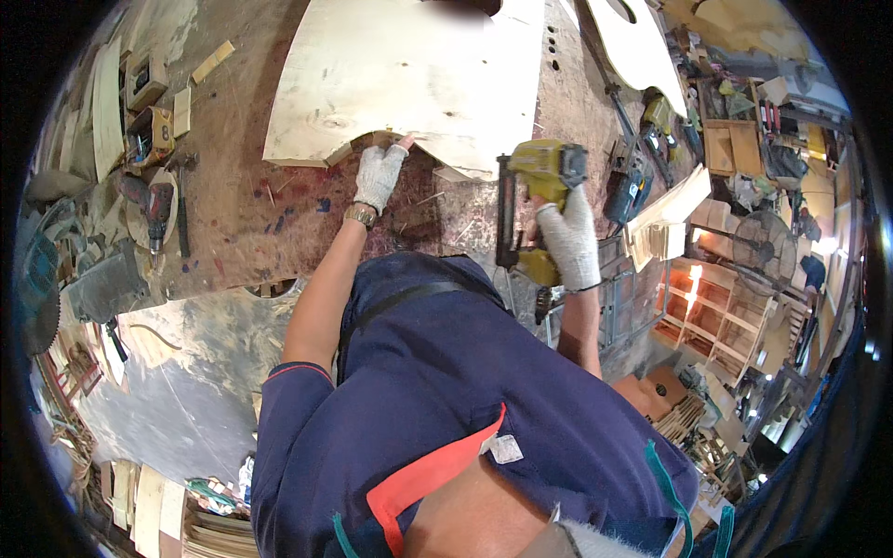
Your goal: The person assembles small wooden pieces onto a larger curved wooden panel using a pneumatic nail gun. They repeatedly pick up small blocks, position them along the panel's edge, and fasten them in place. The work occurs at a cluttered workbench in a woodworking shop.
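A pale plywood panel (400,79) with a curved notch in its near edge lies on the workbench. My left hand (379,179), in a white knit glove with a bare fingertip, grips the panel at that notch; some of its fingers are hidden at the edge. Right of the panel's near corner, my right hand (569,237), gloved too, is closed round the handle of a yellow-green nail gun (549,167). The tool's dark, narrow magazine stands on its left side, apart from the panel.
The stained brown workbench (233,214) carries a drill (156,209), a hammer (183,209) and a circular saw (42,270) at left. Another cut panel (642,46) lies far right, near more power tools (633,186) and stacked thin wood pieces (665,223). Wooden shelving (716,316) stands beyond.
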### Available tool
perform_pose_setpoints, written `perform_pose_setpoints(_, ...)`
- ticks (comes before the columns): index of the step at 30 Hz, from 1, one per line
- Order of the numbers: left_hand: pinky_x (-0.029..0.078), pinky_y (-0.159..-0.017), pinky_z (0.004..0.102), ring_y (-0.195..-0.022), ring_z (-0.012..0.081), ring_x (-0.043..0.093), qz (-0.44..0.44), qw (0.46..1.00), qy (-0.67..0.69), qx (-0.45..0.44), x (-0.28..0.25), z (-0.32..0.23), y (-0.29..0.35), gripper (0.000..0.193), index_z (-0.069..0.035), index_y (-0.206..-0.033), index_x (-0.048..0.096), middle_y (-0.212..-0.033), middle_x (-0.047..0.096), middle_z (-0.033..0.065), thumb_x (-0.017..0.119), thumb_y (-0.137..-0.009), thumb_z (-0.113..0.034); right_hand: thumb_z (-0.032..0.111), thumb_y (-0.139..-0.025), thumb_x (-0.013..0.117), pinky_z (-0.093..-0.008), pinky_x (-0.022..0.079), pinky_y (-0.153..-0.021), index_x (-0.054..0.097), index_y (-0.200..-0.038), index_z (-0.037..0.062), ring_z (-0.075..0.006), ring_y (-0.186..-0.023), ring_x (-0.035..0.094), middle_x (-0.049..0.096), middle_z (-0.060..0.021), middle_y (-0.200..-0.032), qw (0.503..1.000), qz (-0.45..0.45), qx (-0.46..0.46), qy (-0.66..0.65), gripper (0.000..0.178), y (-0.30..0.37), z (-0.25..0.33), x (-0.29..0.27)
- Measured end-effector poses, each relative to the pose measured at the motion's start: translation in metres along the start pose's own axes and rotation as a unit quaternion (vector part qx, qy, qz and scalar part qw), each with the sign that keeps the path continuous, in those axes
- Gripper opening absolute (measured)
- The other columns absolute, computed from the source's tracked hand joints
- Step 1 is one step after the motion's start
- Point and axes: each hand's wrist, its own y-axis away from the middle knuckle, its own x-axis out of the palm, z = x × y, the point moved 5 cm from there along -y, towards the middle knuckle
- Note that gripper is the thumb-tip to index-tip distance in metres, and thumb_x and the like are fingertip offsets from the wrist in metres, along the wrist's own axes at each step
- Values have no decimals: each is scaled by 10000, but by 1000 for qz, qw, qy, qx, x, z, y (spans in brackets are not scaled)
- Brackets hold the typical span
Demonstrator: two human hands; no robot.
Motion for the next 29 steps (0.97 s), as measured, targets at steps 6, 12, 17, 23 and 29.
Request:
perform_pose_setpoints(6, 494, -663, 298, -714, 126, 617, 37, 999, 11, -23, -17, -17, 34, 538, 45, -1056, 723, -830, 708, 60, 728, -921, -477, 177, -829, 682, -419, 559, -690, 589, -1159, 36, -278, -779, 711, 708, -184, -901, 974, -134, 53, 177, 371, -76, -58, -81)
perform_pose_setpoints(12, 500, -684, 280, -748, 112, 600, -122, 979, -39, 161, -135, -70, 43, 293, 41, -1046, 720, -875, 703, 51, 666, -999, -243, 202, -789, 739, -510, 536, -877, 495, -1362, 135, -468, -1043, 643, 526, -298, -1249, 896, -189, 8, 401, 627, -152, -156, -93)
perform_pose_setpoints(17, 506, -914, 322, -1011, 207, 664, -220, 937, -215, 166, -240, -80, -31, 428, 29, -1267, 650, -1156, 720, 149, 647, -1003, -309, 350, -887, 702, -507, 526, -898, 549, -1315, 42, -462, -1051, 641, 551, -269, -1292, 926, -158, -27, 341, 549, -146, -143, -46)
perform_pose_setpoints(23, 518, -737, 362, -781, 170, 607, 56, 986, 106, -113, -205, -25, -129, 431, -76, -1005, 735, -949, 712, 31, 594, -1014, -483, 442, -961, 601, -503, 521, -881, 525, -1313, -47, -478, -1025, 657, 686, -305, -1044, 1000, -24, -5, 14, 607, -152, -108, 30)
perform_pose_setpoints(29, 468, -1053, 333, -1106, 146, 610, -22, 964, -236, -123, -219, -92, -159, 637, 18, -1246, 668, -1173, 714, 78, 789, -868, -480, 469, -956, 600, -539, 489, -964, 381, -1450, -17, -517, -1142, 612, 628, -377, -1189, 994, -93, 56, 20, 727, -144, -87, 44)
